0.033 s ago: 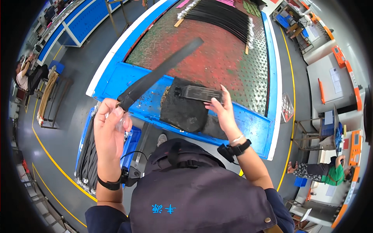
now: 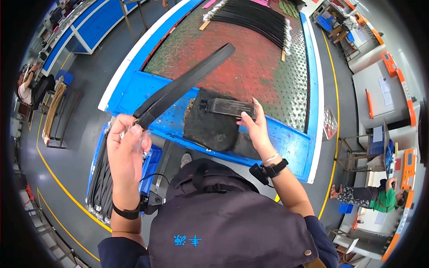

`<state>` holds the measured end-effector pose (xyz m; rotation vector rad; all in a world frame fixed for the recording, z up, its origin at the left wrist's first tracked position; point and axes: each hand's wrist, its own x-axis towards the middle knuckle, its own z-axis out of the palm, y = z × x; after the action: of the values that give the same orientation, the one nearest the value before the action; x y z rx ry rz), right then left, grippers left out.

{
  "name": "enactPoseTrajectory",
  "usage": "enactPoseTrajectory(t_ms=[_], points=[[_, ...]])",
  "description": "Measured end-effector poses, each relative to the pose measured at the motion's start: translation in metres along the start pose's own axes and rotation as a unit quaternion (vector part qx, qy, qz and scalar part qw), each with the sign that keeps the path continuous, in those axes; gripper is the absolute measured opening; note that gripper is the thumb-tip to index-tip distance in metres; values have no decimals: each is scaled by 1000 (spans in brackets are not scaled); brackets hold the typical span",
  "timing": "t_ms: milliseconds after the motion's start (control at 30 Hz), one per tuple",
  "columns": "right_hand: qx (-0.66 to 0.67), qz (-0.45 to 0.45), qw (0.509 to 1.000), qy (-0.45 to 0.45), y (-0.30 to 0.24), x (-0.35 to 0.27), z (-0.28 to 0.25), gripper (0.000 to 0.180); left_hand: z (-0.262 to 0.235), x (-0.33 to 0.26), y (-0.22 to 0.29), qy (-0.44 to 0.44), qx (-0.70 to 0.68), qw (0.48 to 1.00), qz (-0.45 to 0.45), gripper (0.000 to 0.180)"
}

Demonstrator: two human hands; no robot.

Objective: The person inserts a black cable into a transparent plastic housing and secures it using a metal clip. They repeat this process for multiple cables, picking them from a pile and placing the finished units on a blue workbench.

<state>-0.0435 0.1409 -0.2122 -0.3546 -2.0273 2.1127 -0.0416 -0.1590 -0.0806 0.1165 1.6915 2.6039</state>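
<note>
Fingers of left hand [image 2: 126, 149] pinch long flat black strip [image 2: 185, 85].

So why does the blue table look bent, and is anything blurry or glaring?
Head view: the fisheye lens bows the blue table's edge and darkens the corners; the left hand, long black strap and right hand are sharp; lighting is even, shadows soft, with no strong glare.

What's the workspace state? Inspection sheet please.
Surface: blue-edged table, red perforated top.
Job's things: long black strap held up; black block on a dark pad.
Clutter: row of black straps at far end; bin of straps on the floor.
Grippers: left hand grips strap end; right hand touches block.
Cables: nothing seen.
Surroundings: grey floor, yellow lines, seated person at right.
</note>
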Motion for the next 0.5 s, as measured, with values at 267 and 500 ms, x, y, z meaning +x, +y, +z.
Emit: enactPoseTrajectory(t_ms=[267,500], points=[[-529,-249,811,-19,9,-54,-56,42,20,-13,-13,4,301,926,226,10],[-554,-183,800,-142,-14,-106,-54,24,54,-14,-14,-99,373,847,364,18]])
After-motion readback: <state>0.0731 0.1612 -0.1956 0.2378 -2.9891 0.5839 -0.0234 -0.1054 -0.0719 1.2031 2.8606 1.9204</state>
